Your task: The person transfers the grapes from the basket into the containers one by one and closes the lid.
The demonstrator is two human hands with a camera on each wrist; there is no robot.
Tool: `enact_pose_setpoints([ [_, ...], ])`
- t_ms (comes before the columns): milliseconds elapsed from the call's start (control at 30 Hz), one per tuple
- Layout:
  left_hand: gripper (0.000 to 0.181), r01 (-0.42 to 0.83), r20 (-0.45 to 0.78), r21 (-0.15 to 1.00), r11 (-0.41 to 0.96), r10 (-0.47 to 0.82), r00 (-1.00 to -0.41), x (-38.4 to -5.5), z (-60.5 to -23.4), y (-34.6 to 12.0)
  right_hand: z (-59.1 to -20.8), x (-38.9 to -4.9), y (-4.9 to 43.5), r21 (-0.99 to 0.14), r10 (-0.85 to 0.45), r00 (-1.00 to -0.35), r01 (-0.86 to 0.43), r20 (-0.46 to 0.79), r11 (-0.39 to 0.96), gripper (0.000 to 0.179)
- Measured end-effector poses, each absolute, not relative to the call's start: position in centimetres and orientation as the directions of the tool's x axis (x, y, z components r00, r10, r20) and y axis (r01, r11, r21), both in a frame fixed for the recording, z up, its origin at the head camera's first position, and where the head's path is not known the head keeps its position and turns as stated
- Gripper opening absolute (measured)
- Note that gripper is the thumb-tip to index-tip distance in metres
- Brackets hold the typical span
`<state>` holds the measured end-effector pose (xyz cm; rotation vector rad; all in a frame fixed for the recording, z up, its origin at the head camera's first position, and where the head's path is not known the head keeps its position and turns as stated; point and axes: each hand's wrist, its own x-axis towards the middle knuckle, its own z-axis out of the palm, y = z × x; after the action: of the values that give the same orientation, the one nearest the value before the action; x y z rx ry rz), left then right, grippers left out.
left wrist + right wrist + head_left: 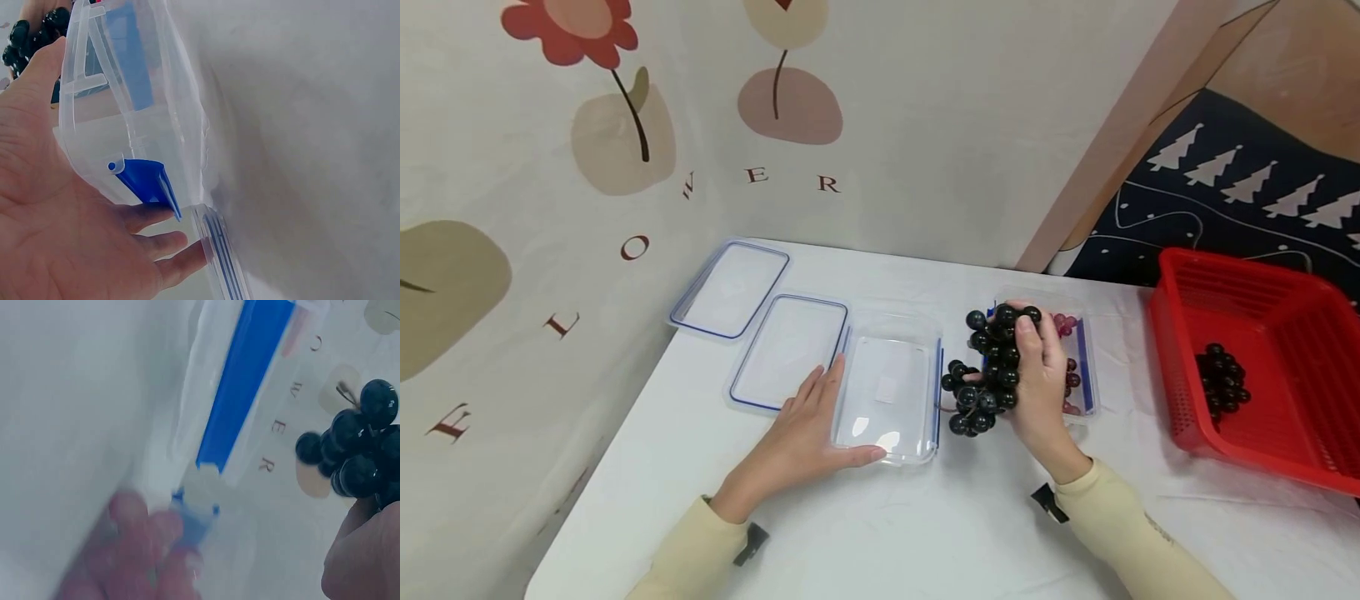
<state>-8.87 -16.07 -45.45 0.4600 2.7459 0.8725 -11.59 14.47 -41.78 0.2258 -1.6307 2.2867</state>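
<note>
My right hand [1041, 387] holds a bunch of black grapes [996, 367] between the two clear boxes, above the table. The grapes also show at the right of the right wrist view, with the thumb below them. My left hand [797, 429], fingers spread and fairly straight, lies against the left side of an uncovered clear plastic box [887, 358], its thumb at the near edge. In the left wrist view that box has a blue latch [147, 181] by the fingers. Partly hidden behind the right hand, another clear box [1086, 375] contains reddish grapes [1071, 379].
Two clear lids with blue seals, a nearer lid [790, 350] and a farther lid [730, 287], lie on the left of the white table [910, 533]. A red basket [1187, 417] at the right holds more black grapes [1221, 379]. Printed cloth hangs behind.
</note>
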Motion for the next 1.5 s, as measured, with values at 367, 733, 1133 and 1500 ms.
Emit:
enact_pose_setpoints([
  [367,0.139,0.236,-0.100,0.588,0.773,0.359,-0.928,-8.8,-45.3,-16.0,-42.4,-12.0,10.3,-0.948,0.154,-0.965,-0.240,0.210,-0.208,0.033],
  [733,0.144,0.235,-0.089,0.613,0.754,0.362,-0.928,-8.7,-45.0,-15.7,-42.7,-12.3,6.8,-0.949,-0.061,-0.991,0.134,-0.122,-0.284,0.040],
  [1133,0.146,0.224,-0.093,0.639,0.735,0.364,-0.927,-8.6,-44.9,-16.0,-43.4,-13.0,4.2,-0.930,-0.121,-0.948,0.313,-0.294,-0.192,0.041],
  [1500,0.146,0.225,-0.063,0.652,0.724,0.347,-0.936,-8.7,-45.4,-15.8,-45.1,-14.1,2.1,-0.916,-0.067,-0.916,0.399,-0.396,-0.030,0.041],
])
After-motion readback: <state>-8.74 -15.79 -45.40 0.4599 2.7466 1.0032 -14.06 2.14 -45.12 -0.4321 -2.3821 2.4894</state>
